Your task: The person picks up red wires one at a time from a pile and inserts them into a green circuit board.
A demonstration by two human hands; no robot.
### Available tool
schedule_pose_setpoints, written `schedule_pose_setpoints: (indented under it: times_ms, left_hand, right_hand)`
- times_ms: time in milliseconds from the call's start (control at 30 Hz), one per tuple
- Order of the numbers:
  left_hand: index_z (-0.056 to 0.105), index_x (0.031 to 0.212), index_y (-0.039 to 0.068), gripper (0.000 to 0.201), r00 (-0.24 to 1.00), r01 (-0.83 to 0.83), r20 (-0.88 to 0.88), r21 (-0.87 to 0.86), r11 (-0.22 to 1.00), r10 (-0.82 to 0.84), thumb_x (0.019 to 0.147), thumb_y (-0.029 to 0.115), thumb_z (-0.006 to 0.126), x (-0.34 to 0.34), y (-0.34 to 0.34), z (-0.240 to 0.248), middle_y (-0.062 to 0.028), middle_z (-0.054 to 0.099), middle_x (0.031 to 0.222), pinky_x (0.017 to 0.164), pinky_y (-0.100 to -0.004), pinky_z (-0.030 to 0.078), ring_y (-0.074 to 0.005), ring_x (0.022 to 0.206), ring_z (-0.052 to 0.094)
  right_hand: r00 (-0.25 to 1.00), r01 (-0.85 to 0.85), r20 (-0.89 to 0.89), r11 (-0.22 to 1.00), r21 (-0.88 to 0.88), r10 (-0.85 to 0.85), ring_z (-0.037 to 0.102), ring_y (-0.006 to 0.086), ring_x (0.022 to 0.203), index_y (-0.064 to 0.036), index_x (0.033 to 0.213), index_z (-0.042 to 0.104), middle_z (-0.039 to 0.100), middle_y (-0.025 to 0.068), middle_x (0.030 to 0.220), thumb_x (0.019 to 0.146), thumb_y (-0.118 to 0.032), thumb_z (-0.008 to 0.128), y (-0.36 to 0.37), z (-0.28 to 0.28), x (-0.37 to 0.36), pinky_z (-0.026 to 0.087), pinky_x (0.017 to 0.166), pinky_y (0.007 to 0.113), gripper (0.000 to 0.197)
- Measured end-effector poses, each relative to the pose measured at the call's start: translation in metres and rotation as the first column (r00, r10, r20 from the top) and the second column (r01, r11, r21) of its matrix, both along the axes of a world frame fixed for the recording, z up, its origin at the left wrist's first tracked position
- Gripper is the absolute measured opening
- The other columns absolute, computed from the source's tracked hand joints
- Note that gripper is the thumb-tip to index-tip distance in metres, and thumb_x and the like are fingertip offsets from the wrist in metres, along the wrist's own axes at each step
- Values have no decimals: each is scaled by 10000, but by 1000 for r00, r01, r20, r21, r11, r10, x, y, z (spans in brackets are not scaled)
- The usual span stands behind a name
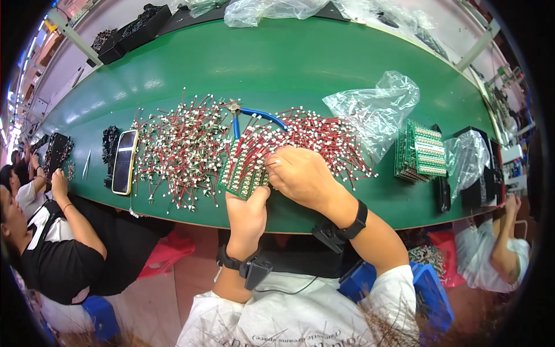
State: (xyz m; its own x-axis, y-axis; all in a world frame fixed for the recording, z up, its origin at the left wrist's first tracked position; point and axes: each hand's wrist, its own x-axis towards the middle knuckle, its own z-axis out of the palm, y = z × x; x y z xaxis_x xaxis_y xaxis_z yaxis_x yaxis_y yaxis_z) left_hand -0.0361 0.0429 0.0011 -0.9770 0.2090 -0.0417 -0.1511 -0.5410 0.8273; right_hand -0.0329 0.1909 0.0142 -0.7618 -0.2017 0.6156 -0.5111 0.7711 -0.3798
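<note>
My left hand (247, 213) grips the near edge of a green circuit board panel (236, 180), thumb on top. Rows of small pale parts cover the panel, and red wire leads with white plugs stand from its far part. My right hand (298, 176) is over the panel's right side, fingertips pinched on a thin wire lead that barely shows. A heap of red wire leads (329, 139) with white connectors lies just beyond my right hand. Another large heap of small wired parts (182, 153) spreads to the left. Blue-handled cutters (260, 112) rest open beyond the panel.
A clear plastic bag (376, 107) and a stack of green circuit boards (425, 151) are to the right. To the left lie a phone (124, 162), black parts (110, 147) and tweezers (87, 165). Black trays (130, 37) line the back. Co-workers sit at both sides.
</note>
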Motion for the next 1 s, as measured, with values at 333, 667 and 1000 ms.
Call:
schedule_pose_setpoints:
  times_ms: [333, 667, 1000]
  left_hand:
    - [612, 1152, -19, 364, 984, -27, -177, -172, 985, -4, 807, -119, 556, 2, 0, -6, -39, 644, 1100, 820, -247, 489, -98, 964, 610]
    - [594, 1196, -17, 379, 973, 3, -222, -268, 964, -65, 833, -114, 541, 5, 1, -6, -48, 640, 1130, 880, -262, 473, -107, 1013, 596]
    - [501, 1334, -54, 505, 940, 104, -256, -418, 902, -227, 834, -125, 483, 0, -8, -7, -74, 629, 1173, 949, -271, 449, -124, 1067, 576]
  right_hand:
    - [993, 4, 114, 997, -72, 4, 664, 336, 805, -4, 823, 619, 664, 136, 854, 771, -82, 671, -2, -2, 3, 553, 708, 423, 107]
    - [946, 13, 320, 983, -185, 47, 650, 352, 757, -21, 813, 638, 656, 155, 867, 817, -89, 616, -3, -7, 3, 529, 644, 457, 71]
    - [964, -81, 259, 996, 46, 66, 639, 323, 718, -51, 789, 628, 630, 105, 782, 795, -117, 630, -2, -2, 5, 528, 606, 424, 67]
